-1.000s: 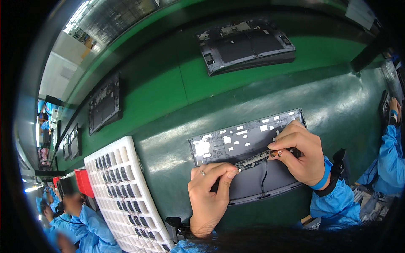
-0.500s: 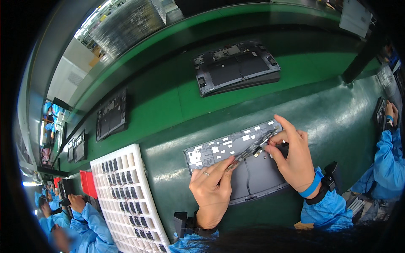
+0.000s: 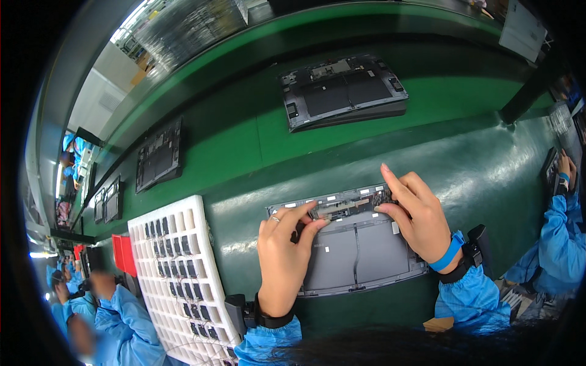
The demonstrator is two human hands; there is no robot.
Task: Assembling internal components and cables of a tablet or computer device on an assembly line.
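My left hand (image 3: 284,247) pinches the left end of a long, narrow circuit board (image 3: 349,208). My right hand (image 3: 418,216) has its thumb and bent fingers at the board's right end, with the index finger raised. The board lies nearly level over the far strip of a grey laptop chassis (image 3: 381,250). Whether it rests fully on the chassis I cannot tell. Dark flat panels with a cable running between them fill the near part of the chassis. My fingers hide both ends of the board.
Left of the chassis stands a white foam tray (image 3: 207,247) with small black wired parts (image 3: 177,247), beside a red bin (image 3: 124,253). More laptop chassis (image 3: 342,91) lie on the green belt (image 3: 244,146) beyond. Co-workers in blue sleeves (image 3: 558,244) sit at both sides.
The circuit board has gone from tilted above the chassis to nearly level along its far strip. My left hand has moved up and slightly left with its end.
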